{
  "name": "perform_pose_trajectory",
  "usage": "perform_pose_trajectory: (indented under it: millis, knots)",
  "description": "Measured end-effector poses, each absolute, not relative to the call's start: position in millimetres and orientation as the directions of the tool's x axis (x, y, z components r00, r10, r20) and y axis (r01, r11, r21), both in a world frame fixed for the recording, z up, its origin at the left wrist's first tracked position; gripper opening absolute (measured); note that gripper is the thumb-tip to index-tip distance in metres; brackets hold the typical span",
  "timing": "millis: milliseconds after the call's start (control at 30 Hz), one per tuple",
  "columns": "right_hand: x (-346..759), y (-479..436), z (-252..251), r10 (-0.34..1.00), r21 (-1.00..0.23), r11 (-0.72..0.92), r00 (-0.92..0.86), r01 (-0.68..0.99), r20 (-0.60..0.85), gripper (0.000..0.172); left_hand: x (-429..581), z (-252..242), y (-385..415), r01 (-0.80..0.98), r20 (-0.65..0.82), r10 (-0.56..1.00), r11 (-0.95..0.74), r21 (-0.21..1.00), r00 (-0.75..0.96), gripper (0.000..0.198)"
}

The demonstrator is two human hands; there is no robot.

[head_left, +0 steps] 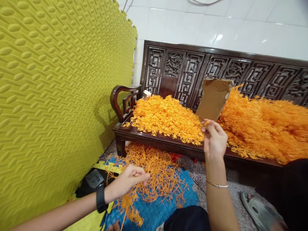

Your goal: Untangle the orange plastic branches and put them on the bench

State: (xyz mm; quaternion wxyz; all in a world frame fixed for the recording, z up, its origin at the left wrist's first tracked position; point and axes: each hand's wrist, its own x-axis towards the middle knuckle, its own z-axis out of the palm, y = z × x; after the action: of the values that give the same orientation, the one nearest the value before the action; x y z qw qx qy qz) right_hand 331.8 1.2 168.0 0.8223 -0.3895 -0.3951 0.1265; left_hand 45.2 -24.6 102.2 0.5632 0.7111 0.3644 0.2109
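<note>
My left hand (pixel 128 180) hovers low over a loose heap of orange plastic strips (pixel 154 173) on a blue foam mat (pixel 166 205); its fingers are pinched together on thin orange strands. A black watch sits on that wrist. My right hand (pixel 214 138) is raised in front of a dark carved wooden bench (pixel 168 146), fingers closed on a small orange piece. A thin bracelet circles the right wrist. On the bench seat lie two big mounds of orange plastic pieces, one at the left (pixel 166 117) and one at the right (pixel 262 125).
A torn cardboard sheet (pixel 213 98) stands between the two mounds. A large yellow embossed foam mat (pixel 53 96) leans upright at the left. White tiled wall behind the bench. A sandal (pixel 258 210) lies on the speckled floor at the right. A black object (pixel 92 181) lies near my left wrist.
</note>
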Motion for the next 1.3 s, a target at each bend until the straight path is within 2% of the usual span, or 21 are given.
perform_pose_trajectory:
  millis: [33, 100, 133, 167, 200, 267, 300, 367, 500, 600, 667, 800, 867, 933, 1000, 1133, 1167, 1233, 1300]
  knots:
    - [334.0, -0.8, 159.5, 0.598, -0.784, 0.614, 0.591, 0.097, 0.541, 0.012, 43.7, 98.5, -23.2, 0.290, -0.134, 0.779, -0.064, 0.955, 0.613, 0.042]
    - [322.0, -11.1, 120.2, 0.831, -0.905, 0.419, 0.373, 0.072, 0.414, 0.013, 42.4, 93.7, -20.1, 0.276, -0.147, 0.808, -0.020, 0.961, 0.570, 0.042]
    - [310.3, -18.9, 92.6, 0.962, -0.974, 0.214, 0.157, 0.077, 0.223, 0.016, 42.8, 92.7, -19.0, 0.255, -0.142, 0.816, -0.007, 0.967, 0.561, 0.042]
    - [296.9, -27.5, 63.5, 0.999, -0.996, 0.023, -0.027, 0.089, 0.020, 0.018, 43.7, 92.6, -18.4, 0.232, -0.135, 0.818, 0.002, 0.973, 0.559, 0.041]
    - [284.1, -35.5, 36.5, 0.992, -0.993, -0.055, -0.107, 0.102, -0.066, 0.019, 45.0, 93.1, -18.3, 0.211, -0.130, 0.816, 0.010, 0.977, 0.563, 0.040]
    - [266.7, -43.0, 2.5, 0.973, -0.986, -0.115, -0.187, 0.117, -0.136, 0.023, 47.8, 94.8, -19.0, 0.184, -0.133, 0.810, 0.032, 0.982, 0.571, 0.039]
    - [264.6, -39.1, 0.2, 0.973, -0.988, -0.109, -0.193, 0.111, -0.129, 0.024, 49.0, 95.5, -19.4, 0.177, -0.139, 0.807, 0.043, 0.983, 0.574, 0.038]
    - [274.6, -11.7, 28.1, 0.985, -0.996, -0.057, -0.157, 0.075, -0.068, 0.023, 50.5, 95.5, -19.7, 0.163, -0.143, 0.804, 0.058, 0.985, 0.577, 0.038]
    - [322.3, 83.5, 151.3, 0.971, -0.978, 0.205, 0.135, -0.046, 0.197, 0.029, 50.1, 92.2, -16.7, 0.080, -0.111, 0.802, 0.079, 0.994, 0.587, 0.036]
    - [340.9, 121.7, 195.5, 0.954, -0.972, 0.224, 0.219, -0.067, 0.205, 0.033, 49.6, 93.0, -14.4, -0.012, -0.080, 0.807, 0.107, 0.994, 0.585, 0.038]
    - [337.2, 116.5, 178.2, 0.979, -0.989, 0.131, 0.167, -0.063, 0.119, 0.031, 50.1, 96.0, -13.7, -0.045, -0.061, 0.810, 0.107, 0.993, 0.584, 0.038]
    - [309.1, 67.8, 101.1, 0.986, -0.990, -0.142, -0.080, 0.021, -0.143, 0.024, 51.9, 104.1, -13.1, -0.089, -0.004, 0.822, 0.067, 0.994, 0.570, 0.034]
    - [294.3, 44.4, 81.5, 0.961, -0.979, -0.192, -0.192, 0.066, -0.201, 0.025, 52.5, 107.6, -12.9, -0.134, 0.007, 0.822, 0.085, 0.987, 0.570, 0.035]
    - [281.5, 27.6, 84.1, 0.952, -0.992, -0.105, -0.282, 0.074, -0.122, 0.029, 53.3, 110.0, -12.6, -0.178, 0.002, 0.813, 0.125, 0.976, 0.583, 0.038]
    - [270.8, 15.8, 101.5, 0.930, -0.995, 0.066, -0.365, 0.076, 0.034, 0.032, 54.7, 110.8, -11.9, -0.191, -0.008, 0.808, 0.149, 0.970, 0.589, 0.039]
    - [254.9, -1.2, 135.9, 0.821, -0.899, 0.387, -0.521, 0.205, 0.234, 0.047, 59.6, 109.2, -10.5, -0.168, -0.001, 0.808, 0.123, 0.978, 0.590, 0.040]
    - [252.4, -4.0, 139.6, 0.795, -0.849, 0.463, -0.544, 0.256, 0.269, 0.045, 60.9, 108.6, -10.5, -0.173, 0.002, 0.798, 0.128, 0.977, 0.603, 0.041]
    - [250.0, -7.3, 141.1, 0.765, -0.744, 0.574, -0.548, 0.342, 0.338, 0.027, 63.1, 107.4, -10.9, -0.197, 0.007, 0.764, 0.158, 0.968, 0.645, 0.041]
    - [251.3, -7.3, 138.2, 0.770, -0.693, 0.609, -0.501, 0.387, 0.396, 0.012, 64.2, 106.2, -11.1, -0.218, 0.005, 0.739, 0.192, 0.957, 0.674, 0.037]
